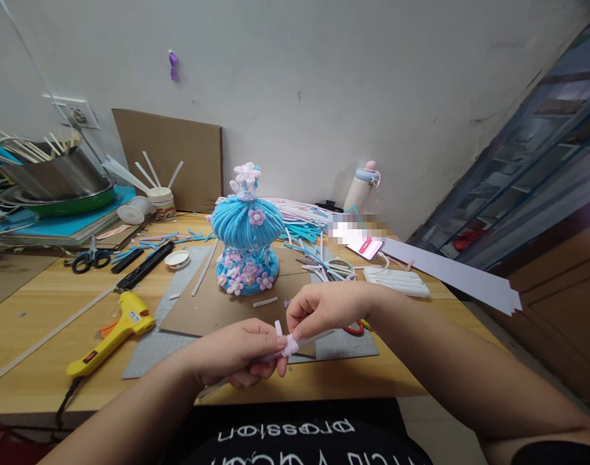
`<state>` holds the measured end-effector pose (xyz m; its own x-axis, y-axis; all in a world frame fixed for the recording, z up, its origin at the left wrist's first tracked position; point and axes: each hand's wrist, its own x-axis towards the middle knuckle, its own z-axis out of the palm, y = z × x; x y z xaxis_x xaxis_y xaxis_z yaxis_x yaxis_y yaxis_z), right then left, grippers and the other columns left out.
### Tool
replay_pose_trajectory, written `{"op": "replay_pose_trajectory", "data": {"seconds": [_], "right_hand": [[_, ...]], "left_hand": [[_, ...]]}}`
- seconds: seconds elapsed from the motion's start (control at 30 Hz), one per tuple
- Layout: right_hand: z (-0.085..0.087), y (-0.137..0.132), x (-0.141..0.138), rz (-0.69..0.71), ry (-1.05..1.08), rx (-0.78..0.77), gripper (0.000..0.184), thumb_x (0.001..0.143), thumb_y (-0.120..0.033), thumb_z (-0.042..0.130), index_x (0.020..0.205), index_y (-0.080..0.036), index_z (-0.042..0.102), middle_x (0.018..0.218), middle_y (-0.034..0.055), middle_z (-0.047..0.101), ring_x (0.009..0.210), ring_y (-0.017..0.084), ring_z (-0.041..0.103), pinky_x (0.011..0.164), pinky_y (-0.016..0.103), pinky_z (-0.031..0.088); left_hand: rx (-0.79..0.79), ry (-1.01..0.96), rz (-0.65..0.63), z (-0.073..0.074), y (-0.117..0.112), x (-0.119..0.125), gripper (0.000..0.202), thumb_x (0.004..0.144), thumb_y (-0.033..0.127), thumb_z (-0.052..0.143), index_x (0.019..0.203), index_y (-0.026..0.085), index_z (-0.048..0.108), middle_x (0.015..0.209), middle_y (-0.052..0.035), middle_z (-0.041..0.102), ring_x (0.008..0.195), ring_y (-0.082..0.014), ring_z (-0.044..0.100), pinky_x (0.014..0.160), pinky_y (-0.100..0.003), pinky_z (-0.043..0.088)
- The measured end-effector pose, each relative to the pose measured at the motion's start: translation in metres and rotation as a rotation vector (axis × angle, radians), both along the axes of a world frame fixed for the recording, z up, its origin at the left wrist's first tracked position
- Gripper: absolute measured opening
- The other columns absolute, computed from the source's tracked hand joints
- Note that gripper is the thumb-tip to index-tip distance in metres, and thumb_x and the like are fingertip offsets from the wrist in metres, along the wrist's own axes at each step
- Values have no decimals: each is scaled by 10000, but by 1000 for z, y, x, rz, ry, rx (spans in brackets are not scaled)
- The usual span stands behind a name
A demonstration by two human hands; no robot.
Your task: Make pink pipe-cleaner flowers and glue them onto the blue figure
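My left hand [236, 355] is closed around a thin white stick that runs from my fingers out to the right. My right hand [324, 310] pinches a pale pink pipe cleaner [289, 345] that is wound round the stick where the two hands meet. Both hands hover over the near edge of the wooden table [42, 316]. Behind them a blue pipe-cleaner ornament [247, 232] with pink flowers stands upright on a sheet of brown cardboard [212, 303].
A yellow glue gun [113, 332] lies to the left, with black scissors [88, 258], a black knife and a grey cutting mat [149, 349]. Loose blue and pink pipe cleaners [299, 229], a phone [367, 247], a white power bank [396, 281] and a bottle [362, 184] sit at the back right.
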<state>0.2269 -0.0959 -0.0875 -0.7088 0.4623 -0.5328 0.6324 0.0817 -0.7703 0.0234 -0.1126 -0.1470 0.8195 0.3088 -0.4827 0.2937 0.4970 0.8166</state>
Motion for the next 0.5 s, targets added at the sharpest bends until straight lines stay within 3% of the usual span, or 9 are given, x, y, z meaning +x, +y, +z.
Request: {"op": "replay_pose_trajectory", "data": {"seconds": [0.5], "right_hand": [[-9, 2, 1, -10, 35, 7, 126, 812, -244, 578, 745, -137, 575, 507, -105, 364, 416, 12, 294, 420, 178, 220]], "left_hand": [[72, 48, 30, -1, -3, 4, 385, 798, 483, 547, 637, 134, 562, 418, 88, 319, 316, -32, 184, 297, -174, 86]]}}
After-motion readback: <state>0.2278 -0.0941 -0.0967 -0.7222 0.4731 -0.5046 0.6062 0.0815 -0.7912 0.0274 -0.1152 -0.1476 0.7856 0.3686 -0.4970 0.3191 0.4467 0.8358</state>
